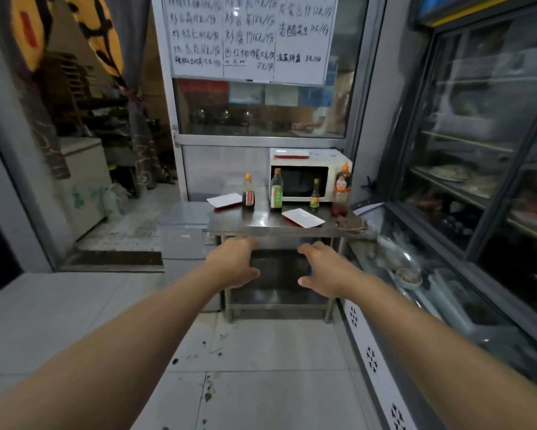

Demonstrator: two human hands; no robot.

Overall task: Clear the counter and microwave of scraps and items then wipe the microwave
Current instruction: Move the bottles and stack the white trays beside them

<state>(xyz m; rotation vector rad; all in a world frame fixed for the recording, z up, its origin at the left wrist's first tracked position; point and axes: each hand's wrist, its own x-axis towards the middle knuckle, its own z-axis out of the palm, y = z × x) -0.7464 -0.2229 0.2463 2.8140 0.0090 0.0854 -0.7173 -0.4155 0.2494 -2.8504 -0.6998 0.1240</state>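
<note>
At the far end of the tiled aisle, a steel counter [261, 223] stood against a glazed partition, with the microwave [307, 175] set at its far right corner. Both arms were extended toward it. The left hand [234, 263] and the right hand [324, 270] hung in the air short of the counter's near edge, well apart from every item. Each hand was released, fingers loosely bent and holding nothing.

The counter carried the following items:
- a white tray [224, 200] at the far left edge;
- a second white tray [303, 217] near the front, right of centre;
- a dark sauce bottle [248, 193], just right of the far-left tray;
- a green-labelled bottle [276, 190] in front of the microwave door;
- a small bottle [315, 193] further right, also before the door;
- a tall orange-capped bottle [341, 189] at the right corner of the microwave;
- a brown cloth [351, 224] on the right near corner.

A third tray [291, 154] lay on top of the microwave. No scraps could be made out at this range.

Judged from this layout, the task stood at its opening step: approach, with clearing not yet begun and the wipe well ahead. The next move called for closing the remaining gap, then grasping an item. The near white tray was probably the easiest first pick, being flat, light and unobstructed. The bottles stood upright and close together, so a reach past them toward the microwave risked tipping one. The cloth was likely the wiping tool and would be best left in place.
</note>
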